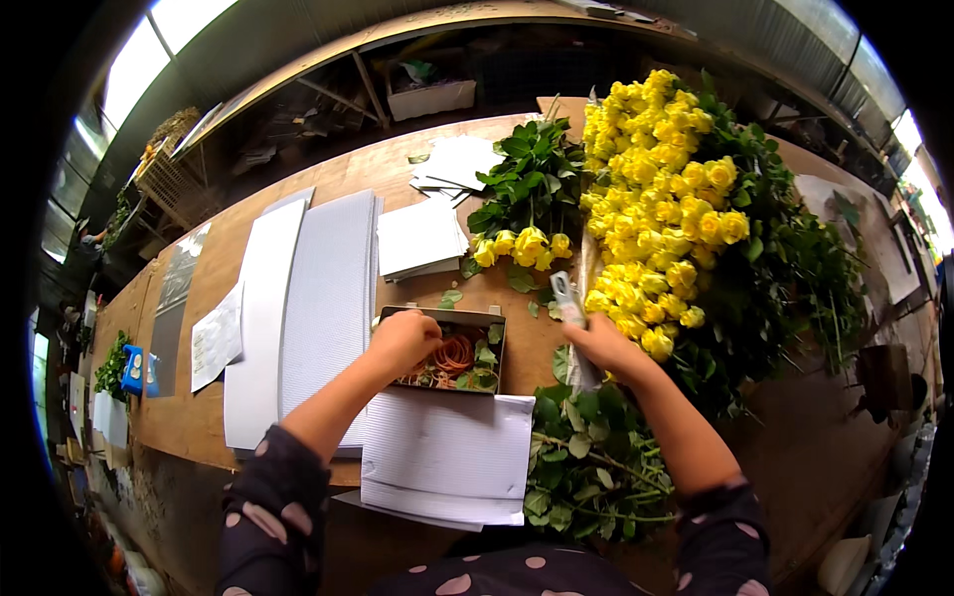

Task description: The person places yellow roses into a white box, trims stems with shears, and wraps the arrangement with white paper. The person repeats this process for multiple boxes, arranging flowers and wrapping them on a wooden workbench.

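Observation:
My left hand [408, 340] is over the left side of an open box [501, 372], its fingers curled and their tips partly hidden. Inside the box lie orange-brown rubber bands [453, 353] and loose leaves. My right hand [613, 347] grips a slim grey hand tool [564, 292], whose exact kind I cannot make out. Just beyond that hand is a large pile of yellow roses [656, 216]. A smaller bunch of yellow roses [531, 246] lies past the box, blooms towards me. White corrugated cardboard [447, 454] sits right in front of the box.
Tall stacks of corrugated sheets [328, 298] lie to the left, with smaller white cards [419, 237] beyond the box. Leafy stems [596, 477] rest at the table's near edge. A blue object [134, 369] stands far left. A wooden shelf [417, 26] runs behind the wooden table [350, 160].

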`<state>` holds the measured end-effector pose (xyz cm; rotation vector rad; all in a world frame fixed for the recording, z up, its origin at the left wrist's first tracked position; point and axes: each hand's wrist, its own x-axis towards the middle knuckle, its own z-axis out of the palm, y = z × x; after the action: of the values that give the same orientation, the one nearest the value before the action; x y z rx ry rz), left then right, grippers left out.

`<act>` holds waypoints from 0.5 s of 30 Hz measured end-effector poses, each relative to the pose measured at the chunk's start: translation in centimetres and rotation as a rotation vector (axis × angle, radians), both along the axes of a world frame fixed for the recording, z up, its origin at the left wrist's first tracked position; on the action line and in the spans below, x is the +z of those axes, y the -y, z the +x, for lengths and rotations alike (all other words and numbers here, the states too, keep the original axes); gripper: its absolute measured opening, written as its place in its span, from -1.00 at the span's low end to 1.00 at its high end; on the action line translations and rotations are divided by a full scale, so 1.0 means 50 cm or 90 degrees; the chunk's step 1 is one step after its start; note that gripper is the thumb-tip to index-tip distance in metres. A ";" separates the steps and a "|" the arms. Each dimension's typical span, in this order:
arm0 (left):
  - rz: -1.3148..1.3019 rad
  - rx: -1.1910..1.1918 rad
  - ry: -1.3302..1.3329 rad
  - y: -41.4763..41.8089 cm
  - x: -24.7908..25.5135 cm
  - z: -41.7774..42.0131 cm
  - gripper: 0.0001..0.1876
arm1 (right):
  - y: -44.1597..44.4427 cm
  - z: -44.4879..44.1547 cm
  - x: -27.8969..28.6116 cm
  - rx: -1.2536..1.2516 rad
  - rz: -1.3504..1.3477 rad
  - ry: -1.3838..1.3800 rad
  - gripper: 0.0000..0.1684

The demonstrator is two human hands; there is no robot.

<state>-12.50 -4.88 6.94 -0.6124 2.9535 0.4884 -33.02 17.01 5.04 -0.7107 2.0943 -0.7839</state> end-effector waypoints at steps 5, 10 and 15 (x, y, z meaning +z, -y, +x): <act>-0.228 -0.088 0.265 0.024 -0.140 -0.082 -0.86 | 0.170 -0.012 -0.156 -0.019 0.208 -0.275 -0.05; -0.185 -0.063 0.284 0.035 -0.167 -0.074 -0.85 | 0.195 0.026 -0.201 0.068 0.258 -0.426 -0.09; -0.058 -0.044 0.207 0.062 -0.069 -0.054 -0.80 | 0.185 0.008 -0.154 0.153 0.224 -0.460 -0.38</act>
<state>-15.18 -7.98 3.51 -0.5367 2.6871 0.2243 -32.64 7.78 -2.68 -1.1301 2.6083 0.0062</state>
